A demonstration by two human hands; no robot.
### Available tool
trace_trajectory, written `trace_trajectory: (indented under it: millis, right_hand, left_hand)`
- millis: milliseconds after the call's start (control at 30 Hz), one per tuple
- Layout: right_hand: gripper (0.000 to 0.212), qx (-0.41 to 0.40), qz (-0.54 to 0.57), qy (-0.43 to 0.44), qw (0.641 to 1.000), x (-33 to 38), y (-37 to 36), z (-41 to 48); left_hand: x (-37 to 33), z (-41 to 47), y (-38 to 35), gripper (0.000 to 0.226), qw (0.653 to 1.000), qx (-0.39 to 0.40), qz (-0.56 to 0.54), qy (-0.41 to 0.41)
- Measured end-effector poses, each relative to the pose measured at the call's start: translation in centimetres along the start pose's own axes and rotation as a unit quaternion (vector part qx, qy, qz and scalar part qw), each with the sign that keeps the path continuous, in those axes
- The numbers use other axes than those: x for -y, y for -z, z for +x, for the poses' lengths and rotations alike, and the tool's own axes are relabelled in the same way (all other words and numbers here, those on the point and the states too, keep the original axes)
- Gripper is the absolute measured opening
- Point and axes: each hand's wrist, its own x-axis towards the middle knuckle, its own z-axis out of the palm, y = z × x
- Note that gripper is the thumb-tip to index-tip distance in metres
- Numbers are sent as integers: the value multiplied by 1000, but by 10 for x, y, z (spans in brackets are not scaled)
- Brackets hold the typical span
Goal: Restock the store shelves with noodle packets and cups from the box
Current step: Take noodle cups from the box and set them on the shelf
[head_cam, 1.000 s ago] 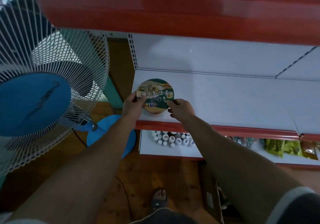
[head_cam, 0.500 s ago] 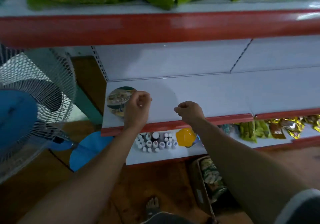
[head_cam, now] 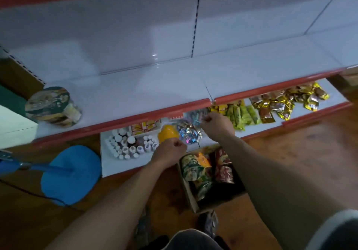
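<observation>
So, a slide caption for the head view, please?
Noodle cup on the shelf; left hand and right hand, curled, hover near the box.

We see a dim, bluish scene, softened by motion blur; the print on the noodle cup (head_cam: 50, 105) is unreadable. A small glare spot marks the white back panel (head_cam: 116, 36), and wide-angle distortion bows the red shelf edge (head_cam: 135, 117).
</observation>
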Motion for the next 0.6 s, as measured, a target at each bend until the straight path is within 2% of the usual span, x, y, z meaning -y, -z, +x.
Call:
trace_trajectory:
  millis: [133, 267, 467, 600]
  right_hand:
    - [28, 22, -19, -19, 999, -75, 14, 12]
    - [37, 64, -12, -57, 996, -142, -5, 20]
    - [30, 146, 5, -114, 983, -225, -94, 36]
    - [34, 191, 10, -139, 972, -266, -166, 57]
  left_hand:
    - [-1, 9, -75, 22, 995, 53, 67, 47]
    - [16, 24, -132, 13, 987, 90, 94, 89]
    - [66, 72, -186, 26, 972, 126, 149, 133]
    - [113, 117, -211, 43, 971, 99, 148, 160]
